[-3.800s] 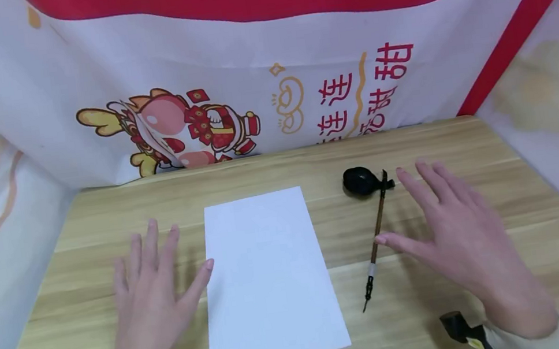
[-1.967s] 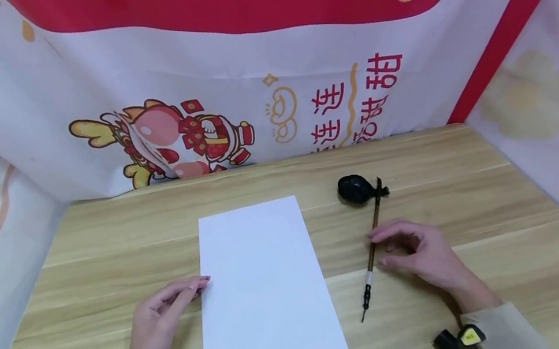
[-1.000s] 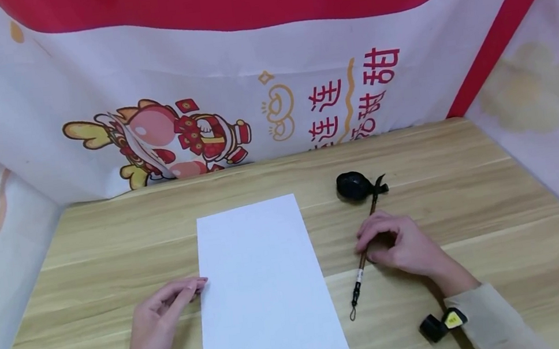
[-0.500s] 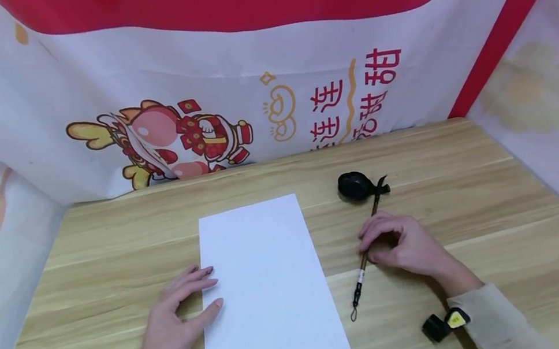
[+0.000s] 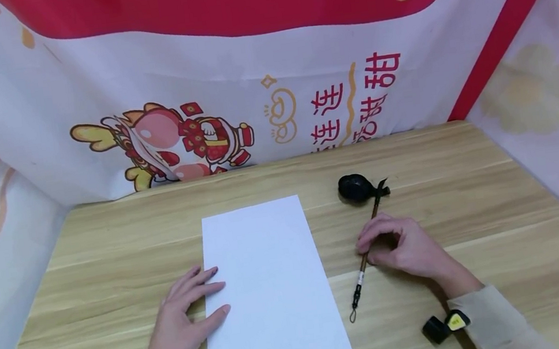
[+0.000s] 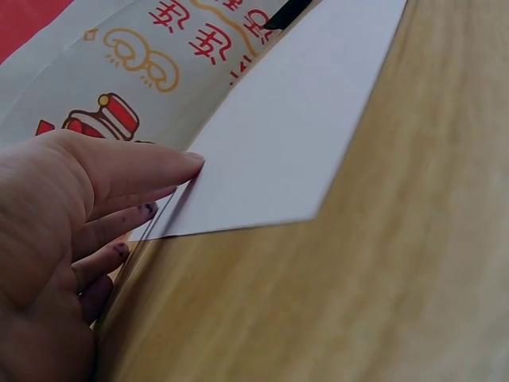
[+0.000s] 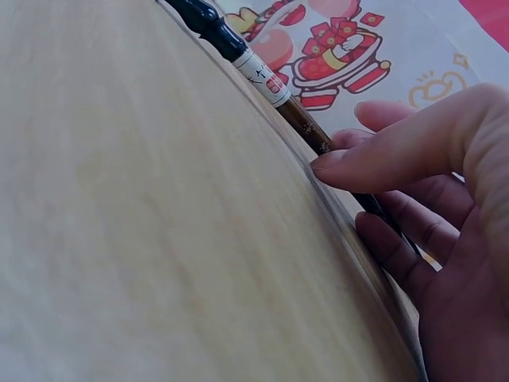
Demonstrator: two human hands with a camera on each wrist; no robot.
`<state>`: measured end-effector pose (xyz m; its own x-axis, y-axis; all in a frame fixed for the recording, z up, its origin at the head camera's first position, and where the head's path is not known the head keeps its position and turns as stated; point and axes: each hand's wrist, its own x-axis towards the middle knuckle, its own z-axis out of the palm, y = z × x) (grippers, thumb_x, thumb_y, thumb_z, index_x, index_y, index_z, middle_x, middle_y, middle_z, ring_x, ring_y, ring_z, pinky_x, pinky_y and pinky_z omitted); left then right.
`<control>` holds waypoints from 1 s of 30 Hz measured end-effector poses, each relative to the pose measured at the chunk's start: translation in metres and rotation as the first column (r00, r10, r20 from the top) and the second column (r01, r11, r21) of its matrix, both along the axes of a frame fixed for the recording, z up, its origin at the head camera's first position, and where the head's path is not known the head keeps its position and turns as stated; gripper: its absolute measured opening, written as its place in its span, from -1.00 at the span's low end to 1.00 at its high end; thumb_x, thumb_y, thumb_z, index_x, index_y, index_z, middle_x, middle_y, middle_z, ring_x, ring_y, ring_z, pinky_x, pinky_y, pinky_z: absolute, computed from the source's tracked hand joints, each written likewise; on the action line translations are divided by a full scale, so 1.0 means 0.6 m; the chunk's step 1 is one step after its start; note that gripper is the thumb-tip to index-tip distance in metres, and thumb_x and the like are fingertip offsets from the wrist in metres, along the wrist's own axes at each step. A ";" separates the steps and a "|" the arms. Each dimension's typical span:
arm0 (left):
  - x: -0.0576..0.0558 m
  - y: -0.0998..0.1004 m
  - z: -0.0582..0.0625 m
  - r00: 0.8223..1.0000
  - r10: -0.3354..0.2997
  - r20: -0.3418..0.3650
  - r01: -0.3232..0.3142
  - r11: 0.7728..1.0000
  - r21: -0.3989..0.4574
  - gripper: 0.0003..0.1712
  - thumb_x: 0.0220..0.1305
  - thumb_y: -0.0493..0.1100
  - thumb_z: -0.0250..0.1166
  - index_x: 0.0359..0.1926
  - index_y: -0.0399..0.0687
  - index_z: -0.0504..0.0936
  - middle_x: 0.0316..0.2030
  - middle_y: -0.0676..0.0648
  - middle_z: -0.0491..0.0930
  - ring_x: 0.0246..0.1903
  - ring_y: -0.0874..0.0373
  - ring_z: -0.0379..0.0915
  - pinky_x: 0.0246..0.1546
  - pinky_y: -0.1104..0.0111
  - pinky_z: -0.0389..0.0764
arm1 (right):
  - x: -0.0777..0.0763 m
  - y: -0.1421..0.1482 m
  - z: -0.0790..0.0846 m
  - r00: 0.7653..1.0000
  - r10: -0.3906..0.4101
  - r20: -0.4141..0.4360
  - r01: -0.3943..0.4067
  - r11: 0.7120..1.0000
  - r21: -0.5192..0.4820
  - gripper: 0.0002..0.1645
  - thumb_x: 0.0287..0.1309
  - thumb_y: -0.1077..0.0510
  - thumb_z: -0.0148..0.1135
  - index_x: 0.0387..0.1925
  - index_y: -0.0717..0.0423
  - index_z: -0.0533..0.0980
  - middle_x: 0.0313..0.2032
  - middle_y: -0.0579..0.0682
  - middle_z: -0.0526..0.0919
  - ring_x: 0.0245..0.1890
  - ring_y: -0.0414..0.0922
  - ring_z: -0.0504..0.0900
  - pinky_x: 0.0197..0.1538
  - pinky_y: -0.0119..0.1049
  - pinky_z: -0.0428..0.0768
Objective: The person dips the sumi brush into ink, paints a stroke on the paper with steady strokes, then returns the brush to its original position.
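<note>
A white sheet of paper [image 5: 266, 281] lies upright on the wooden table. Along its left edge, my left hand [image 5: 179, 325] rests with fingers apart, the fingertips and thumb over the paper. My right hand [image 5: 405, 247] pinches a calligraphy brush [image 5: 361, 278] by its brown handle, thumb against the fingers. The right wrist view shows the brush's pale label [image 7: 265, 77] and dark end piece. In the head view the loop end points toward me. The brush's black tip overlaps the narrow neck of a rounded black object [image 5: 356, 188].
Beside my right sleeve is a small black device with a yellow sticker [image 5: 446, 326]. A printed cloth [image 5: 223, 59] hangs along the table's far edge, and pale cloth walls [image 5: 545, 165] border both sides. Wood grain tabletop [image 5: 101, 260] shows around the paper.
Both hands were spread over the table at first. My right hand has taken hold of the brush, whose loop end shifted left. My left hand has released the paper's edge and spread over it.
</note>
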<state>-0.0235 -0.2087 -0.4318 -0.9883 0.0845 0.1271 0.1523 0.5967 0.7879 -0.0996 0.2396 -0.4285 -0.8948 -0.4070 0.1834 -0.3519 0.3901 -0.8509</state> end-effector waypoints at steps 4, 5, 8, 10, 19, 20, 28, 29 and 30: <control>0.000 0.002 0.002 1.000 0.004 0.012 -0.004 1.000 -0.002 -0.59 0.12 -0.10 0.68 0.03 0.15 0.84 0.39 0.03 0.64 0.55 -0.15 0.25 0.47 -0.48 0.05 | 0.001 -0.001 0.001 1.000 -0.004 -0.009 0.004 1.000 0.006 -0.53 -0.10 0.49 0.56 -0.21 -0.08 0.81 -0.16 -0.16 0.82 -0.02 -0.19 0.68 0.22 -0.42 0.53; 0.000 0.002 0.003 1.000 0.004 0.017 -0.004 1.000 0.001 -0.59 0.13 -0.10 0.68 0.03 0.15 0.84 0.39 0.03 0.64 0.55 -0.16 0.24 0.47 -0.50 0.04 | 0.002 -0.002 0.001 1.000 -0.004 -0.011 0.005 1.000 0.008 -0.53 -0.10 0.49 0.56 -0.21 -0.09 0.81 -0.16 -0.17 0.82 -0.02 -0.19 0.68 0.22 -0.42 0.52; 0.000 0.002 0.004 1.000 0.006 0.023 -0.006 1.000 0.003 -0.61 0.16 -0.10 0.66 0.03 0.15 0.84 0.39 0.02 0.64 0.56 -0.18 0.23 0.48 -0.50 0.01 | 0.002 -0.002 0.001 1.000 -0.008 -0.015 0.008 1.000 0.010 -0.52 -0.10 0.48 0.57 -0.22 -0.11 0.81 -0.16 -0.18 0.82 -0.02 -0.19 0.68 0.23 -0.43 0.51; 0.001 0.002 0.005 1.000 0.009 0.019 -0.009 1.000 0.003 -0.63 0.17 -0.12 0.65 0.02 0.15 0.84 0.39 0.02 0.64 0.55 -0.18 0.24 0.48 -0.50 0.01 | 0.002 -0.002 0.000 1.000 -0.008 -0.020 0.009 1.000 0.012 -0.52 -0.11 0.48 0.57 -0.22 -0.12 0.81 -0.17 -0.18 0.82 -0.03 -0.19 0.68 0.23 -0.43 0.51; 0.001 0.004 0.005 1.000 0.027 -0.007 -0.027 1.000 -0.002 -0.72 0.27 -0.12 0.58 0.00 0.17 0.85 0.35 0.04 0.67 0.52 -0.11 0.29 0.48 -0.36 0.11 | 0.003 -0.002 0.001 1.000 -0.011 -0.017 0.011 1.000 -0.008 -0.50 -0.09 0.49 0.56 -0.12 -0.03 0.79 -0.22 -0.15 0.82 -0.06 -0.18 0.70 0.17 -0.42 0.58; 0.001 0.004 0.005 1.000 0.026 -0.009 -0.026 1.000 0.002 -0.73 0.27 -0.13 0.58 0.00 0.17 0.85 0.35 0.03 0.67 0.52 -0.12 0.29 0.48 -0.37 0.10 | 0.004 -0.002 0.003 1.000 -0.014 -0.012 0.014 1.000 -0.015 -0.50 -0.09 0.49 0.56 -0.11 -0.01 0.79 -0.21 -0.13 0.82 -0.06 -0.17 0.70 0.17 -0.41 0.59; 0.001 0.003 0.004 1.000 0.022 -0.013 -0.022 1.000 0.008 -0.71 0.25 -0.14 0.59 0.00 0.17 0.85 0.35 0.03 0.67 0.51 -0.10 0.28 0.46 -0.33 0.14 | 0.007 0.004 0.035 0.997 0.058 -0.059 -0.066 0.985 -0.157 -0.50 -0.07 0.58 0.51 -0.03 0.28 0.72 -0.14 0.01 0.82 -0.12 -0.14 0.78 0.30 -0.43 0.56; 0.001 0.003 0.004 1.000 0.022 -0.010 -0.022 1.000 0.007 -0.71 0.26 -0.14 0.59 -0.01 0.18 0.85 0.35 0.03 0.67 0.51 -0.09 0.28 0.46 -0.33 0.14 | 0.006 0.006 0.042 0.994 0.078 -0.079 -0.092 0.977 -0.193 -0.48 -0.09 0.62 0.49 -0.02 0.34 0.69 -0.13 -0.01 0.83 -0.12 -0.14 0.78 0.34 -0.44 0.54; 0.001 0.003 0.004 1.000 0.022 -0.009 -0.022 1.000 0.008 -0.72 0.26 -0.14 0.59 0.00 0.18 0.85 0.36 0.04 0.67 0.51 -0.08 0.28 0.46 -0.33 0.15 | 0.005 0.008 0.050 0.991 0.095 -0.099 -0.115 0.967 -0.228 -0.46 -0.11 0.65 0.47 0.00 0.38 0.67 -0.13 -0.03 0.83 -0.12 -0.15 0.79 0.35 -0.45 0.54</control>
